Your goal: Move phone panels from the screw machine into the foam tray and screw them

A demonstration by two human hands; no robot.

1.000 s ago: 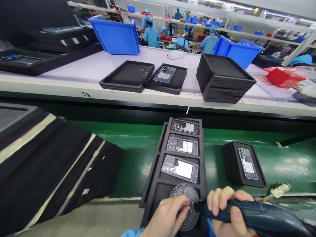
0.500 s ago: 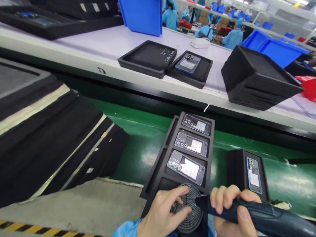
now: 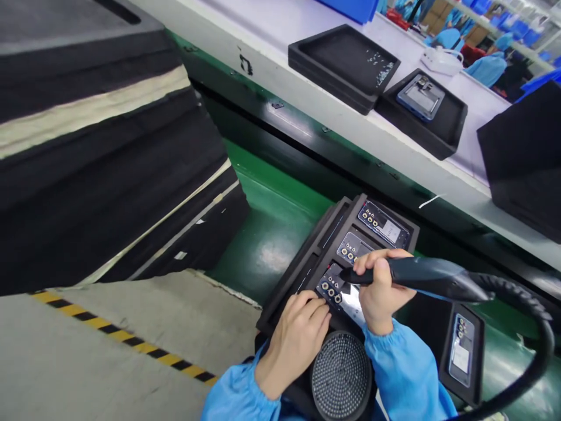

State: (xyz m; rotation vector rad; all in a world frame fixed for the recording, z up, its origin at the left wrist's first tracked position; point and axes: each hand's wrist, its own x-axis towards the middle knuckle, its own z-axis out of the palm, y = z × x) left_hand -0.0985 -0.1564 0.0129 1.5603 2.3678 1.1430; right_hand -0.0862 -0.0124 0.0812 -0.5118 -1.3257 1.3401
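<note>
The right hand [image 3: 384, 287] is gripping a screwdriver [image 3: 438, 278] over the nearest phone [image 3: 336, 287] in the tray [image 3: 349, 221]; two others are lying toward one o'clock, labels [image 3: 390, 231] illegible. At six o'clock a dish [image 3: 340, 377] is holding metallic pieces. The left hand's [image 3: 302, 327] grip is hard to tell.

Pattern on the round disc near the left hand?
The round disc is dark with closely packed pale grey dots; best seen in the head view.

Power driver [image 3: 432, 276]: dark and corded, it slanted in the right hand [image 3: 383, 292], tip at the phone's ringed end.
Opened phone [image 3: 349, 300]: lay in a black tray [image 3: 350, 216] compartment, pale panel partly hidden.
Round plate [image 3: 341, 377]: dark, densely dotted, it sat near the phone.
</note>
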